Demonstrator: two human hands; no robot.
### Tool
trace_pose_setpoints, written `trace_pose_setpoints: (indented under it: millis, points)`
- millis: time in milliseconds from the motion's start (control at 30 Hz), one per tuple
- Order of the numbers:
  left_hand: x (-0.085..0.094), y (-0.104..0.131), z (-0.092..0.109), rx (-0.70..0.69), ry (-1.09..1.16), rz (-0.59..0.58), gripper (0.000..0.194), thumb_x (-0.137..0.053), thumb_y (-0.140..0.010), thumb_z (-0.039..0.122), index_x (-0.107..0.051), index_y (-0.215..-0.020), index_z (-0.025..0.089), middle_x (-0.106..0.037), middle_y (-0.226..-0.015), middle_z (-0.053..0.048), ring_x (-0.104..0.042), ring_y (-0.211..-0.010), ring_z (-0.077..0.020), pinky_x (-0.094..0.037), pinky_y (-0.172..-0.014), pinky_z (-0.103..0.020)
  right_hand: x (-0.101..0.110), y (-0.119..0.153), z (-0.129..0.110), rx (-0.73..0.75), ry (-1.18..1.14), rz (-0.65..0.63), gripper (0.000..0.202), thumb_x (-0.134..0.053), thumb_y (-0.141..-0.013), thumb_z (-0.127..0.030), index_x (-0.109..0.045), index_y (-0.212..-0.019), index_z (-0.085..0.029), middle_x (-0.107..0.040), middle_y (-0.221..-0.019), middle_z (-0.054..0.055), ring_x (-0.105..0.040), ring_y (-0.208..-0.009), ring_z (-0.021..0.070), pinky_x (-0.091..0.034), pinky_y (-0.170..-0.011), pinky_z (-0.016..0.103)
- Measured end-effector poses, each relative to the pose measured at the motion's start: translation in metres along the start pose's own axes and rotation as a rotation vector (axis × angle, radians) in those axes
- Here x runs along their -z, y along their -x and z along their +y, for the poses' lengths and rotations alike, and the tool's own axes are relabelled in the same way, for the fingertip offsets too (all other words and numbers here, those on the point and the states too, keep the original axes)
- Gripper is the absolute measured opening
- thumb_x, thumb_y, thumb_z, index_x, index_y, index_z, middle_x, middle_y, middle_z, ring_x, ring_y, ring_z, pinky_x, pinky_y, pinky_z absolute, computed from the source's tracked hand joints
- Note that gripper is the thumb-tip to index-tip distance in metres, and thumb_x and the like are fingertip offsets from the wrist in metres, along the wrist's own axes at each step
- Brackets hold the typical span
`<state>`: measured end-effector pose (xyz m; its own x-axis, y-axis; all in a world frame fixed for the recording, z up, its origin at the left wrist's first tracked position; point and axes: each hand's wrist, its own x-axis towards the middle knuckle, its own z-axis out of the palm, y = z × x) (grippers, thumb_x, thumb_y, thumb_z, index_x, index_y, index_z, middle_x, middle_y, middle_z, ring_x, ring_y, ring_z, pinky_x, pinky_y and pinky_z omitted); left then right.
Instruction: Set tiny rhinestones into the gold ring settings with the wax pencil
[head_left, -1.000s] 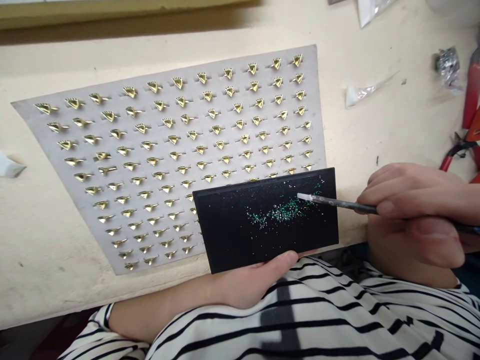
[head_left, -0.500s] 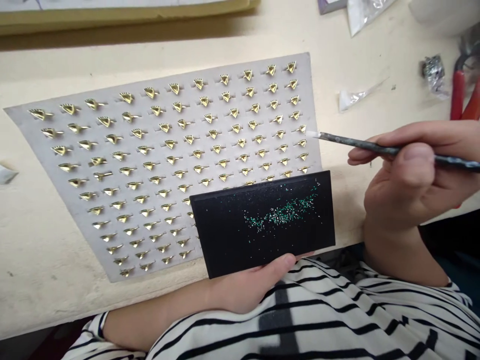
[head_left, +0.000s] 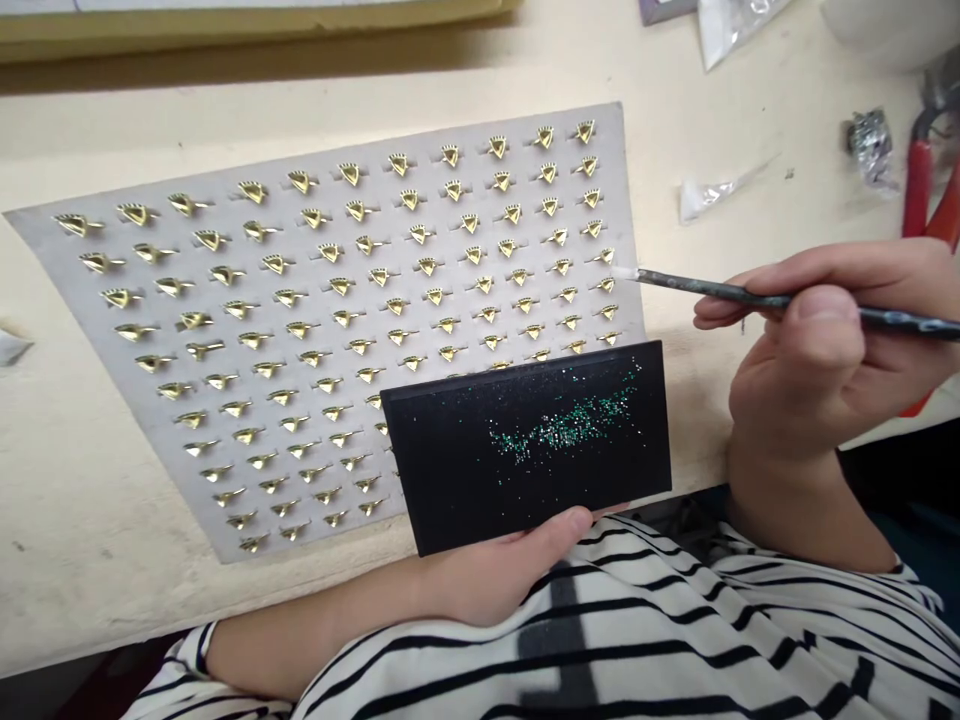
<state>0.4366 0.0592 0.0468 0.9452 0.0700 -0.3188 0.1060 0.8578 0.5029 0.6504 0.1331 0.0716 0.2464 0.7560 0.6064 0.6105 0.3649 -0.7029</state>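
My left hand [head_left: 536, 550] grips the lower edge of a black tray [head_left: 450, 470], thumb on top and the other fingers hidden beneath. Tiny green and clear rhinestones [head_left: 570, 428] lie scattered over the tray. Between the thumb and fingers of my right hand [head_left: 817, 330] is a dark, thin pen-like stick [head_left: 705, 288] with a white tip. That tip is beside a gold ring [head_left: 604, 257] in the rightmost column; whether they touch I cannot tell. Rows of gold rings with triangular tops stand in a pale grey board [head_left: 525, 380], whose lower right part the tray covers.
At the far right lie red-handled pliers [head_left: 916, 190] and a small clear bag with dark bits [head_left: 870, 140]. A small white plastic packet [head_left: 705, 198] and a larger clear bag [head_left: 731, 30] lie beyond the board. A yellowish slab [head_left: 247, 35] runs along the top left.
The white tip has shifted very slightly down beside the same ring. Both hands keep their hold, and the tray stays in place.
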Motion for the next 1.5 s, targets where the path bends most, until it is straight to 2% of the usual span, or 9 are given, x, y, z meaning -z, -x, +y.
trace_pose_setpoints:
  millis: [233, 400, 533, 733, 933, 1167, 1300, 1400, 1500]
  points:
    - [0.0, 0.0006, -0.0025, 0.02, 0.01, 0.005, 0.05, -0.021, -0.104, 0.051, -0.028, -0.152, 0.038, -0.035, -0.16, 0.015, -0.032, -0.149, -0.0076, -0.015, -0.125, -0.021, -0.0014, -0.0001, -0.0009, -0.019, 0.007, -0.007, 0.019, -0.053, -0.085, -0.021, -0.071, -0.077, -0.021, -0.06, -0.065, -0.003, -0.064, -0.058, 0.0096, -0.047, -0.043, 0.029]
    - [-0.0002, 0.0, -0.0027, 0.032, 0.047, 0.008, 0.05, -0.022, -0.103, 0.052, -0.03, -0.151, 0.039, -0.038, -0.159, 0.015, -0.032, -0.149, -0.0088, -0.013, -0.126, -0.023, -0.0004, -0.0005, 0.0008, -0.008, 0.008, 0.013, 0.021, -0.052, -0.087, -0.021, -0.07, -0.077, -0.018, -0.058, -0.065, -0.002, -0.065, -0.059, 0.0091, -0.046, -0.044, 0.026]
    - [0.0, -0.0001, -0.0023, 0.012, 0.016, 0.019, 0.049, -0.023, -0.104, 0.051, -0.032, -0.15, 0.039, -0.04, -0.158, 0.015, -0.031, -0.149, -0.0069, -0.013, -0.125, -0.02, 0.0001, -0.0004, -0.0018, -0.032, 0.067, -0.014, 0.023, -0.05, -0.091, -0.027, -0.069, -0.083, -0.018, -0.059, -0.072, -0.003, -0.068, -0.066, 0.0075, -0.05, -0.049, 0.023]
    - [0.0, -0.0001, -0.0032, -0.008, 0.03, 0.015, 0.048, -0.022, -0.104, 0.05, -0.031, -0.15, 0.039, -0.037, -0.159, 0.016, -0.029, -0.15, -0.006, -0.013, -0.125, -0.019, -0.0039, 0.0011, -0.0086, -0.083, 0.1, -0.033, 0.021, -0.048, -0.093, -0.027, -0.067, -0.092, -0.019, -0.06, -0.079, -0.003, -0.069, -0.069, 0.0082, -0.059, -0.057, 0.027]
    - [-0.0011, -0.0003, -0.0041, 0.012, 0.055, 0.023, 0.053, -0.023, -0.103, 0.052, -0.032, -0.152, 0.033, -0.039, -0.16, 0.01, -0.03, -0.151, -0.0137, -0.012, -0.127, -0.028, -0.0043, 0.001, -0.0081, -0.106, 0.076, -0.028, 0.019, -0.049, -0.093, -0.027, -0.067, -0.091, -0.02, -0.061, -0.08, -0.003, -0.069, -0.067, 0.0078, -0.06, -0.059, 0.027]
    - [-0.0009, 0.0005, -0.0052, 0.046, 0.051, 0.031, 0.056, -0.024, -0.102, 0.054, -0.035, -0.152, 0.031, -0.047, -0.156, 0.006, -0.034, -0.149, -0.0155, -0.014, -0.128, -0.03, -0.0045, -0.0003, -0.0054, -0.1, 0.05, -0.028, 0.018, -0.053, -0.091, -0.028, -0.068, -0.088, -0.019, -0.061, -0.077, -0.002, -0.069, -0.066, 0.0103, -0.059, -0.054, 0.028]
    - [-0.0014, 0.0003, -0.0008, 0.03, 0.033, 0.009, 0.055, -0.021, -0.103, 0.051, -0.032, -0.153, 0.03, -0.042, -0.159, 0.005, -0.034, -0.149, -0.0162, -0.013, -0.128, -0.033, -0.005, -0.0006, -0.0065, -0.104, 0.07, -0.022, 0.018, -0.051, -0.091, -0.027, -0.068, -0.09, -0.02, -0.061, -0.076, -0.003, -0.068, -0.065, 0.0094, -0.059, -0.055, 0.028]
    - [-0.0014, 0.0007, -0.0002, 0.053, -0.013, 0.038, 0.056, -0.022, -0.103, 0.053, -0.032, -0.153, 0.03, -0.038, -0.161, 0.006, -0.034, -0.149, -0.0156, -0.014, -0.128, -0.033, -0.0052, -0.0009, -0.0074, -0.105, 0.073, -0.01, 0.019, -0.05, -0.092, -0.026, -0.067, -0.089, -0.02, -0.06, -0.076, -0.003, -0.068, -0.066, 0.0088, -0.059, -0.057, 0.027]
    - [-0.0014, 0.0011, -0.0008, 0.05, -0.027, 0.068, 0.058, -0.023, -0.102, 0.056, -0.034, -0.152, 0.03, -0.04, -0.16, 0.006, -0.032, -0.15, -0.0151, -0.015, -0.128, -0.032, -0.0052, -0.001, -0.0072, -0.105, 0.062, 0.0, 0.019, -0.05, -0.092, -0.025, -0.067, -0.088, -0.018, -0.06, -0.075, -0.002, -0.068, -0.065, 0.0092, -0.06, -0.058, 0.028]
